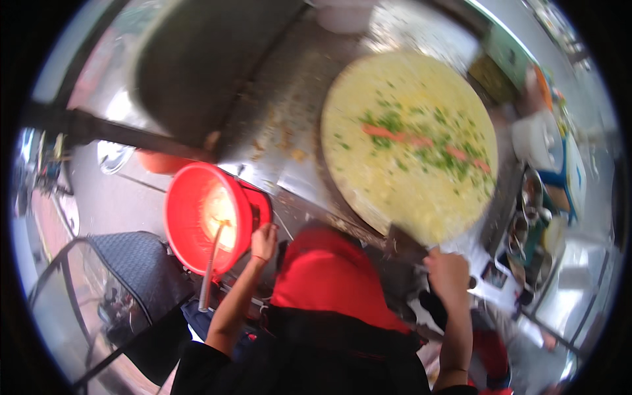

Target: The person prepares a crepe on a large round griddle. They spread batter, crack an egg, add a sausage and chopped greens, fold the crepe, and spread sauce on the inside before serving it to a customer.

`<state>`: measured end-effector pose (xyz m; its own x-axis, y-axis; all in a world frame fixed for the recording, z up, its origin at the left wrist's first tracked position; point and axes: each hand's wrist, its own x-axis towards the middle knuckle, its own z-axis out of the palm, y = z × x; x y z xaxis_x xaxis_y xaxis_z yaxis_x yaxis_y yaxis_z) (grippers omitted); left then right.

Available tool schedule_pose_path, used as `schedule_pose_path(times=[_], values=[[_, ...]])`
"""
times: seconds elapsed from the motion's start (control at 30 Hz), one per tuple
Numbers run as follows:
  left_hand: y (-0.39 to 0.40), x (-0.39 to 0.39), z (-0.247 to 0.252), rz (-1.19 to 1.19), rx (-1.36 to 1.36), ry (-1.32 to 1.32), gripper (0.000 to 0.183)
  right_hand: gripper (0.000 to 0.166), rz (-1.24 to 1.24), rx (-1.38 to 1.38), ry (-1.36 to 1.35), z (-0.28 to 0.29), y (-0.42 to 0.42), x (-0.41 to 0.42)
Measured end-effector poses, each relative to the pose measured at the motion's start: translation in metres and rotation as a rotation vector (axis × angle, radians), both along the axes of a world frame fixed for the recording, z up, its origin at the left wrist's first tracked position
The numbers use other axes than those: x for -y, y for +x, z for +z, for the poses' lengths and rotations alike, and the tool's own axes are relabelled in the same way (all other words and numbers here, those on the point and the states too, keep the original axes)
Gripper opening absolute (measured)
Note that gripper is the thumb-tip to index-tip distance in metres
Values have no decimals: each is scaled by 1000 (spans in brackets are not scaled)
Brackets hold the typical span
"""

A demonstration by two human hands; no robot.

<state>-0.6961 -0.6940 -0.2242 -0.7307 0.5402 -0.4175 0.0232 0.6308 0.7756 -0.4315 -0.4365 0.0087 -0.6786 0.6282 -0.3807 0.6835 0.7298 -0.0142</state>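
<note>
A wide, thin crepe (395,182) covers a round griddle, with chopped green onion (390,121) and a broken line of reddish sauce (419,141) across it. In my right hand (448,271) is a scraper; its broad, blurred blade (405,242) meets the crepe's near edge. My left hand (265,242) has curled fingers beside a red plastic basin (182,217). Whether it grips anything there cannot be made out. Pale yellow batter (217,210) lies in the basin, and a metal-handled ladle (210,276) leans out over the near rim.
A stained metal worktop (281,123) borders the griddle on the left. To the right stand a white container (535,140) and several metal bowls (532,192). A dark bar (133,133) crosses the left side. Below the basin is a quilted dark cover (133,256).
</note>
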Motion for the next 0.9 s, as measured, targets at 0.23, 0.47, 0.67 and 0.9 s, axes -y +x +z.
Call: schedule_pose_path(times=[0.23,0.47,0.67,0.9], values=[[4,16,37,64,-182,12,22,11,387,-297,42,4,-113,35],[7,9,69,207,-187,151,16,16,230,-74,-28,-23,-11,2],[41,-78,124,-10,-58,453,8,11,-1220,-1018,-950,-17,61,44],[112,-166,170,-1170,-437,860,22,16,-1691,-1173,-1080,-38,27,97]])
